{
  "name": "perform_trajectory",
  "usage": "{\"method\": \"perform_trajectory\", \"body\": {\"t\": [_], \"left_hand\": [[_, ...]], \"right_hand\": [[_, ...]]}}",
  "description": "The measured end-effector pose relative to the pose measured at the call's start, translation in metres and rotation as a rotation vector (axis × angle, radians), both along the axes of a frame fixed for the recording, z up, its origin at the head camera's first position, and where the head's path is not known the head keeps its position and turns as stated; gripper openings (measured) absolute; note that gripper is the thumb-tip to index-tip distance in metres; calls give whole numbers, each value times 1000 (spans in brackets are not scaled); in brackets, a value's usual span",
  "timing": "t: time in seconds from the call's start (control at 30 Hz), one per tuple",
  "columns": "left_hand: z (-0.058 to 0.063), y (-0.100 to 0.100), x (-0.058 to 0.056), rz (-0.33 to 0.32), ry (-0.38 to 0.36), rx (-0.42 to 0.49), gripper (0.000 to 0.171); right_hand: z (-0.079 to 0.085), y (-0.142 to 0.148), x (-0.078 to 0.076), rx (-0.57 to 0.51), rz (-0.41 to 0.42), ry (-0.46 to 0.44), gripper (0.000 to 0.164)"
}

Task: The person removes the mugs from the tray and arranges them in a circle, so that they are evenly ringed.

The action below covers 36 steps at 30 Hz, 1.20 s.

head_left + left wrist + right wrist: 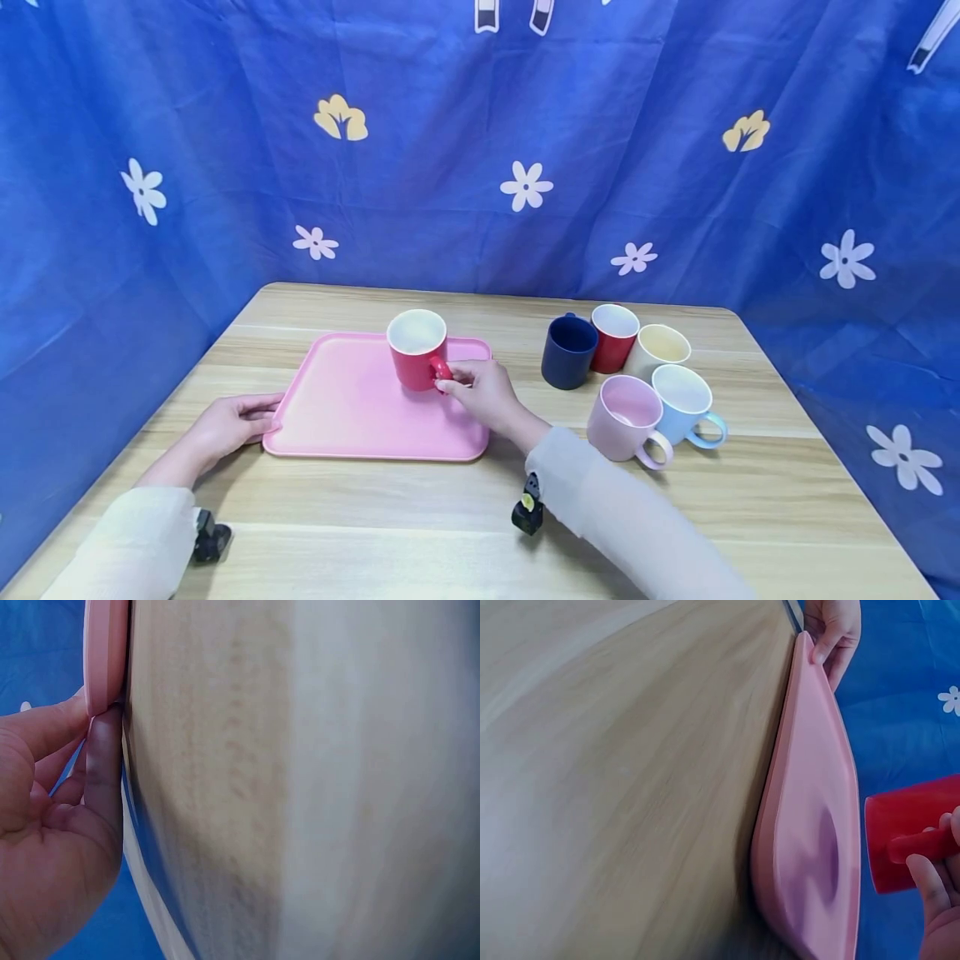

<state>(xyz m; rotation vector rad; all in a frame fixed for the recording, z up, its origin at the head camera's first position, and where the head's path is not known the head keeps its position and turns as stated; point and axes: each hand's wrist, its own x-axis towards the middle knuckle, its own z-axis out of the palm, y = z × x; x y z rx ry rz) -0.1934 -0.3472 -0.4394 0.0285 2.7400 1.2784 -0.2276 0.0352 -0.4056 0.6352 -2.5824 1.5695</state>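
Observation:
A pink tray (352,408) lies on the table. At its left front corner my left hand (228,429) pinches the rim; the left wrist view shows thumb on top and a finger underneath the tray edge (106,652). My right hand (491,398) holds a red mug (411,367) with a white inside by its handle, over the right half of the tray. In the right wrist view the mug (900,832) is upright and raised off the tray, with a gap and a shadow beneath it.
Right of the tray several mugs stand close together: a navy mug (566,362), a second red mug (617,346), a cream mug (652,358), a pink mug (618,433) and a light blue mug (678,408). A blue patterned curtain (450,225) surrounds the wooden table (360,525).

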Motion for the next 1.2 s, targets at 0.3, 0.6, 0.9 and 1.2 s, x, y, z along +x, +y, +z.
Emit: {"method": "perform_trajectory", "body": {"t": [0.3,0.6,0.9,1.2], "left_hand": [[0,0,0,3,0,13,56],[-2,1,0,3,-2,33,57],[0,2,0,6,-12,46,56],[1,3,1,8,-33,85,58]], "right_hand": [[-1,34,9,-17,-25,7,24],[-2,64,19,-19,-50,33,25],[-7,92,34,-1,-116,50,22],[-16,114,50,-57,-117,-28,25]]}}
